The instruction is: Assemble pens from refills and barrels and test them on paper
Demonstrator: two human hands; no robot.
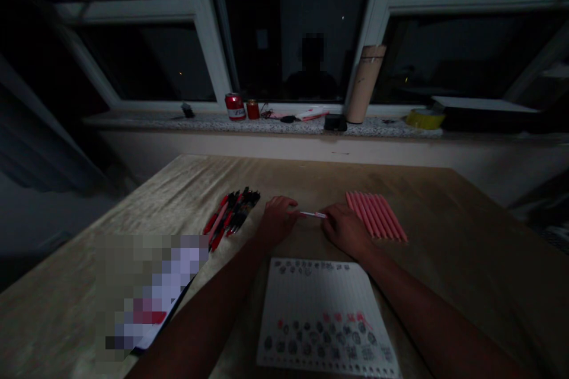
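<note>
A slim white-and-pink pen lies level between my hands above the middle of the table. The fingers of my left hand pinch its left end, and my right hand is closed around its right end. Just right of my right hand, several pink pens lie side by side in a row. To the left of my left hand is a loose pile of black and red pens. Between my forearms rests a lined notepad page with dark and red scribbled marks.
A pixelated flat device with a bright screen lies at the table's left. Along the windowsill stand a red can, a small red jar, a black case, a cardboard tube and a yellow tape roll.
</note>
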